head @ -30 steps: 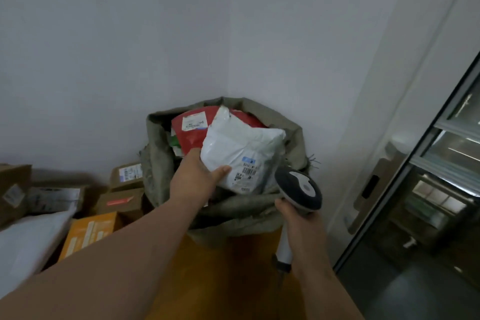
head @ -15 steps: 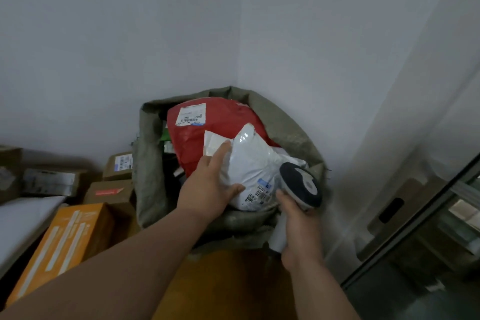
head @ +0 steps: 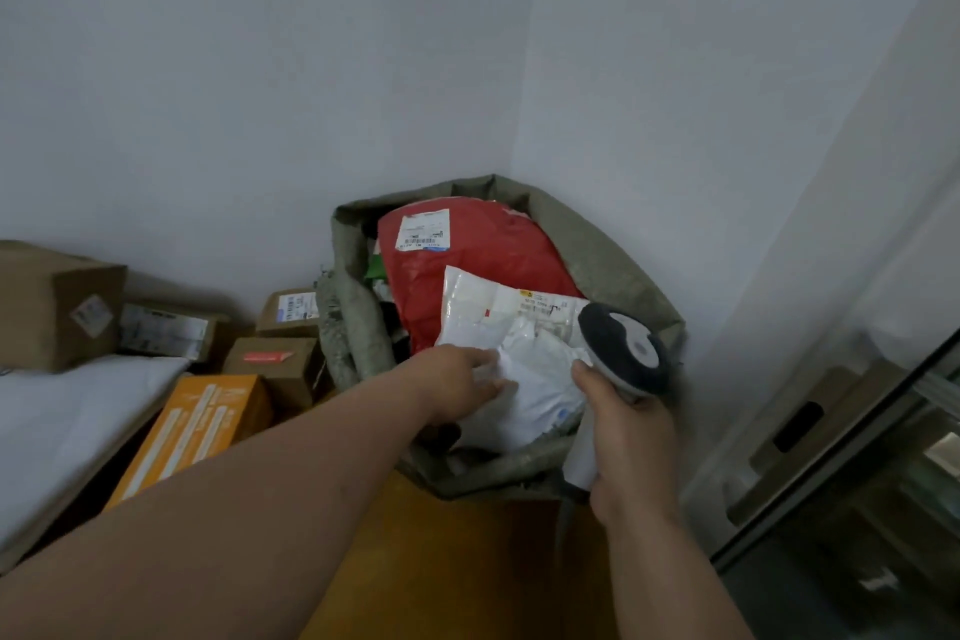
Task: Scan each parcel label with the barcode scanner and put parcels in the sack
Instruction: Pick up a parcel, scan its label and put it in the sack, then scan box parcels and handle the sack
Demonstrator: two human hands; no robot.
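Left forearm extends from the lower left edge diagonally up and right, bare, wrist roughly straight; left hand point(head: 457, 379) lies back-up, fingers point(head: 485, 360) extended and resting on the white parcel point(head: 540, 379). Right forearm rises from the bottom edge, near vertical; right hand point(head: 631, 437) is curled round the handle of the barcode scanner point(head: 621, 351), knuckles toward the camera.

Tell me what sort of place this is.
Probably a parcel sorting or mailroom corner. A grey-green sack stuffed with labelled mailers stands against the wall, cardboard boxes are stacked on the floor beside it, and the right hand holds a barcode scanner.
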